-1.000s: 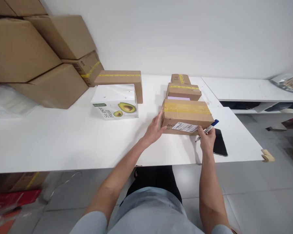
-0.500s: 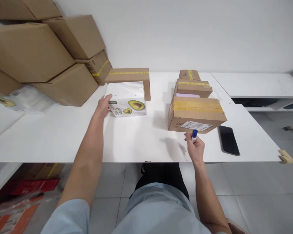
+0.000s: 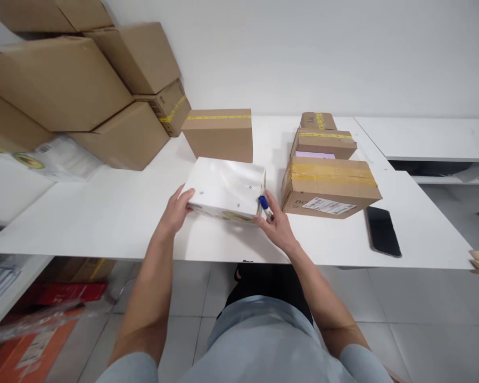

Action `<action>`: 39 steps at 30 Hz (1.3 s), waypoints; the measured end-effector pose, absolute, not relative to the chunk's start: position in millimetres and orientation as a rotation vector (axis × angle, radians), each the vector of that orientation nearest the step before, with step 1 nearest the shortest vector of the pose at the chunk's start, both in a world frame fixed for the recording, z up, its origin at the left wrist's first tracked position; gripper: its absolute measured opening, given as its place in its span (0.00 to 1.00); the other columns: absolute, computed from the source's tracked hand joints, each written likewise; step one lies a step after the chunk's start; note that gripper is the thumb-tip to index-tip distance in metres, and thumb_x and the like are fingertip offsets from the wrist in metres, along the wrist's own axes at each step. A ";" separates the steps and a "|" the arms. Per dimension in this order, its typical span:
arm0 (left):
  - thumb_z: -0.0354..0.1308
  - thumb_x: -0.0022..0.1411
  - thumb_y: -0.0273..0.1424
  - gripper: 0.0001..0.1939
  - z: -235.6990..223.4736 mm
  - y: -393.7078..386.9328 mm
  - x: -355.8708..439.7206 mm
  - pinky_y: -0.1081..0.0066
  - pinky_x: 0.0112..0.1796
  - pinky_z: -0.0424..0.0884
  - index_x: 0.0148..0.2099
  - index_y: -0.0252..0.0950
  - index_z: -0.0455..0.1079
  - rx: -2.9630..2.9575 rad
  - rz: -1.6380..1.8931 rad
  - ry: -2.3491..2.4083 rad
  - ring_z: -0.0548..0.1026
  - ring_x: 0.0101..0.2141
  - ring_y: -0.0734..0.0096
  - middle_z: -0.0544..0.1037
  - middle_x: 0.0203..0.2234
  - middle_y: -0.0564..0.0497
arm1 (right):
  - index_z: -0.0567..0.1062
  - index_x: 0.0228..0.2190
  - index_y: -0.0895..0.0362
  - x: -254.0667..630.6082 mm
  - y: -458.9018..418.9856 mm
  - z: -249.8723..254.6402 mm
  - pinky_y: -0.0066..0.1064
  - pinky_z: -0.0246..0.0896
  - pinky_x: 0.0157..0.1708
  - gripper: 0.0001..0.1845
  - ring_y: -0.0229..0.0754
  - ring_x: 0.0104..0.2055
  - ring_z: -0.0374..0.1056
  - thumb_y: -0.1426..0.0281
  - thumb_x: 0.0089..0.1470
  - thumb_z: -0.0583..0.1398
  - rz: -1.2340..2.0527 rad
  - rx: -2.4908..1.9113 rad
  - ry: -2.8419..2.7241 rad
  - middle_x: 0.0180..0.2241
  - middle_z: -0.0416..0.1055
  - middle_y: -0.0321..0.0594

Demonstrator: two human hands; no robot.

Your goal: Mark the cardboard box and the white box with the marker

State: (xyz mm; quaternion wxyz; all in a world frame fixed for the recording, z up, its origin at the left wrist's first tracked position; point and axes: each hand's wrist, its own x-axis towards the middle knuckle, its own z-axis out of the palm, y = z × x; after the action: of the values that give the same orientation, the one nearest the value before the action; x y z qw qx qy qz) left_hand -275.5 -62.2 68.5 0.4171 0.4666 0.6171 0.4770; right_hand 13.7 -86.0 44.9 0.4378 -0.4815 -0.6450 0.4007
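A white box (image 3: 227, 186) with avocado pictures on its sides is tilted between my two hands, its plain white face upward. My left hand (image 3: 176, 211) grips its left end, thumb on top. At the right end, my right hand (image 3: 278, 226) presses its fingers and thumb against the box. That same hand also holds a marker (image 3: 265, 206) with a blue cap, pointing up and left. Behind the white box stands a brown carton (image 3: 219, 139) with yellow tape. A larger taped carton (image 3: 335, 186) with a printed label sits right of my right hand.
Brown cartons (image 3: 64, 80) are piled at the left, beside a plastic-wrapped white pack (image 3: 69, 159). Smaller taped cartons (image 3: 323, 141) line up behind the labelled one. A black phone (image 3: 383, 231) lies near the right of the white table (image 3: 115, 213). Orange and red packages (image 3: 69, 292) are below.
The white box has come nearer and to the right, and has tipped so its plain face is up. My right hand, with the marker, has moved left onto the box's right end.
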 end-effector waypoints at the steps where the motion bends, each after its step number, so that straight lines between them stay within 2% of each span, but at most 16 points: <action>1: 0.57 0.57 0.47 0.29 69.8 -80.7 -271.9 0.70 0.36 0.73 0.57 0.39 0.65 1.176 1.184 1.583 0.73 0.49 0.57 0.74 0.50 0.44 | 0.59 0.67 0.51 16.6 -92.9 46.4 0.39 0.72 0.43 0.50 0.53 0.52 0.72 0.52 0.47 0.67 0.991 -1.194 -1.625 0.56 0.72 0.48; 3: 0.57 0.59 0.48 0.23 76.7 -116.1 -265.5 0.70 0.38 0.73 0.53 0.43 0.66 1.301 1.064 1.670 0.73 0.48 0.59 0.74 0.49 0.47 | 0.56 0.68 0.50 32.9 -113.1 47.9 0.38 0.73 0.37 0.55 0.51 0.46 0.74 0.54 0.44 0.70 0.962 -1.235 -1.656 0.52 0.75 0.47; 5: 0.53 0.64 0.49 0.19 88.4 -141.5 -259.3 0.68 0.39 0.73 0.49 0.43 0.68 1.507 0.823 1.624 0.74 0.42 0.62 0.76 0.42 0.50 | 0.54 0.69 0.49 59.9 -138.1 48.4 0.35 0.72 0.31 0.56 0.49 0.41 0.75 0.56 0.43 0.71 0.900 -1.299 -1.640 0.49 0.77 0.46; 9: 0.42 0.67 0.54 0.27 119.5 -134.8 -238.6 0.64 0.42 0.73 0.34 0.40 0.71 1.754 0.405 1.361 0.74 0.35 0.63 0.76 0.31 0.50 | 0.64 0.64 0.44 117.6 -184.2 51.1 0.29 0.70 0.24 0.42 0.45 0.37 0.75 0.58 0.50 0.69 0.659 -1.392 -1.633 0.50 0.76 0.44; 11: 0.43 0.66 0.56 0.30 137.4 -101.4 -216.4 0.60 0.43 0.73 0.30 0.39 0.71 1.877 0.403 1.509 0.75 0.35 0.60 0.77 0.29 0.48 | 0.67 0.61 0.42 134.9 -199.7 55.5 0.29 0.69 0.22 0.36 0.44 0.38 0.75 0.59 0.52 0.68 0.494 -1.415 -1.696 0.52 0.75 0.45; 13: 0.52 0.61 0.56 0.26 154.5 -57.0 -182.3 0.56 0.50 0.71 0.44 0.40 0.74 2.076 0.547 1.633 0.75 0.45 0.54 0.78 0.42 0.46 | 0.67 0.61 0.39 141.5 -208.6 61.7 0.30 0.70 0.21 0.35 0.43 0.37 0.74 0.62 0.54 0.67 0.339 -1.406 -1.785 0.58 0.70 0.46; 14: 0.57 0.57 0.55 0.30 161.5 -34.2 -161.3 0.54 0.55 0.67 0.55 0.42 0.70 2.214 0.553 1.563 0.71 0.55 0.51 0.74 0.53 0.45 | 0.65 0.62 0.38 141.7 -210.5 64.9 0.31 0.71 0.22 0.36 0.42 0.36 0.74 0.63 0.54 0.67 0.280 -1.389 -1.837 0.62 0.65 0.47; 16: 0.64 0.48 0.56 0.51 170.4 5.9 -115.2 0.48 0.64 0.55 0.70 0.49 0.52 2.430 0.273 1.332 0.49 0.69 0.43 0.52 0.70 0.46 | 0.64 0.63 0.38 138.6 -210.4 70.1 0.34 0.74 0.25 0.36 0.39 0.33 0.73 0.64 0.56 0.66 0.203 -1.356 -1.950 0.67 0.56 0.50; 18: 0.65 0.45 0.57 0.60 171.2 33.3 -71.6 0.44 0.66 0.45 0.74 0.52 0.38 2.487 -0.045 1.143 0.35 0.72 0.42 0.36 0.74 0.46 | 0.65 0.63 0.40 134.8 -207.2 72.6 0.37 0.75 0.30 0.32 0.38 0.31 0.73 0.66 0.59 0.64 0.162 -1.366 -2.046 0.68 0.55 0.53; 20: 0.67 0.40 0.55 0.66 166.2 47.6 -40.2 0.40 0.66 0.38 0.74 0.50 0.35 2.508 -0.249 1.090 0.30 0.71 0.38 0.30 0.74 0.45 | 0.67 0.62 0.43 132.7 -204.4 72.1 0.38 0.76 0.33 0.29 0.40 0.32 0.75 0.67 0.61 0.62 0.127 -1.403 -2.091 0.66 0.60 0.54; 23: 0.67 0.39 0.52 0.65 158.6 53.1 -28.6 0.41 0.65 0.45 0.74 0.49 0.38 2.564 -0.283 1.110 0.38 0.70 0.33 0.36 0.73 0.41 | 0.67 0.61 0.44 133.8 -205.0 68.9 0.37 0.77 0.34 0.28 0.43 0.37 0.78 0.70 0.61 0.61 0.093 -1.443 -2.094 0.64 0.62 0.53; 27: 0.66 0.41 0.49 0.61 159.7 48.9 -83.2 0.45 0.61 0.58 0.73 0.53 0.41 2.542 -0.142 1.176 0.57 0.64 0.37 0.55 0.67 0.42 | 0.64 0.63 0.41 140.1 -212.6 65.1 0.35 0.77 0.35 0.32 0.44 0.40 0.78 0.72 0.61 0.60 0.122 -1.441 -2.075 0.66 0.60 0.50; 31: 0.69 0.39 0.46 0.59 159.2 31.8 -188.9 0.39 0.59 0.60 0.72 0.54 0.48 2.426 0.022 1.347 0.60 0.61 0.36 0.60 0.63 0.44 | 0.64 0.63 0.40 148.0 -215.9 62.8 0.36 0.77 0.40 0.33 0.49 0.48 0.77 0.72 0.60 0.62 0.102 -1.447 -2.022 0.66 0.61 0.46; 33: 0.73 0.33 0.48 0.56 155.8 16.0 -240.1 0.34 0.59 0.57 0.67 0.49 0.61 2.321 0.226 1.501 0.60 0.60 0.34 0.63 0.59 0.44 | 0.67 0.61 0.41 151.4 -211.1 61.4 0.36 0.77 0.40 0.31 0.50 0.51 0.76 0.71 0.59 0.64 0.050 -1.485 -1.973 0.64 0.63 0.46; 36: 0.64 0.47 0.58 0.44 151.9 -13.8 -291.2 0.38 0.61 0.57 0.61 0.41 0.66 2.156 0.781 1.674 0.62 0.59 0.44 0.68 0.55 0.44 | 0.72 0.57 0.44 155.3 -193.0 59.9 0.36 0.77 0.38 0.26 0.51 0.51 0.76 0.67 0.58 0.65 -0.045 -1.547 -1.882 0.62 0.67 0.47; 39: 0.56 0.55 0.62 0.40 151.7 -42.2 -305.7 0.43 0.63 0.58 0.61 0.41 0.66 2.071 1.057 1.719 0.62 0.61 0.49 0.68 0.55 0.45 | 0.75 0.54 0.47 158.6 -167.1 60.1 0.37 0.76 0.35 0.24 0.49 0.44 0.78 0.61 0.57 0.66 -0.048 -1.583 -1.812 0.60 0.69 0.49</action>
State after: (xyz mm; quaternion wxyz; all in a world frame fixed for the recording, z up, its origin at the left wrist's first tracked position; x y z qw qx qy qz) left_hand -305.7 -42.2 151.7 0.1247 0.7105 0.5900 0.3627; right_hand 158.6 -167.1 60.1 0.3593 -0.6140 -0.7025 -0.0188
